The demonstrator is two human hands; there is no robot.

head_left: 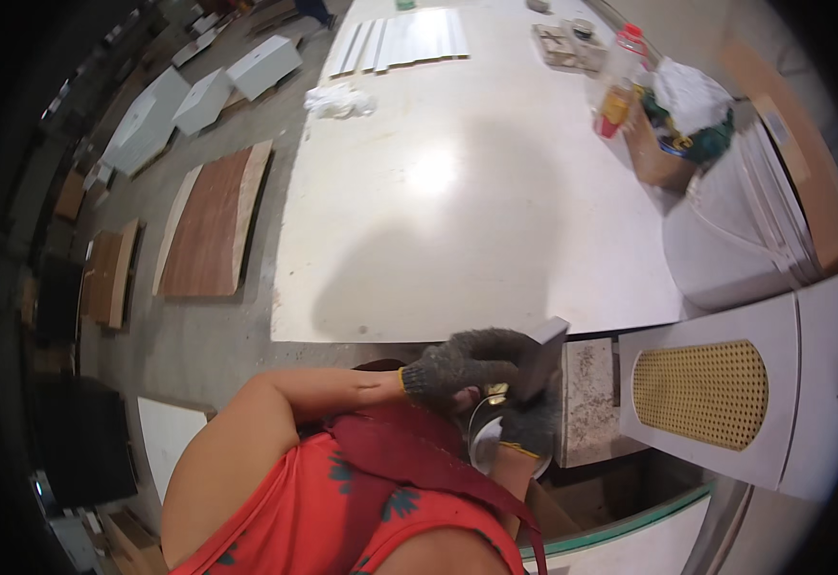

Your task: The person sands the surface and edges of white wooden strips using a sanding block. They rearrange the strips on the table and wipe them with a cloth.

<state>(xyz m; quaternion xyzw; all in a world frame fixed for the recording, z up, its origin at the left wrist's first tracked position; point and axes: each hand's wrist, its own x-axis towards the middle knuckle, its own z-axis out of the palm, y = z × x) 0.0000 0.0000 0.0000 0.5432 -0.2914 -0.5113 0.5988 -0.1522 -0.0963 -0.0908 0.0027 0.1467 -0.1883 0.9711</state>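
Flat dark block (542, 358): tilted upright between the gloved hands, just off the table (400, 278).
Left grip (465, 362): fingers curved toward the block's left side; closure unclear.
Right grip (532, 422): at the block's lower end; blurred, cannot tell how tightly closed.
Round container (485, 447): beside the right glove, partly hidden.

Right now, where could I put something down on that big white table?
The white table is barest in its middle, between the far white strips and the near edge, left of the white bucket. It's crowded along the right, with bottles, a stuffed carton and that bucket. The gloved hands are by the near edge.
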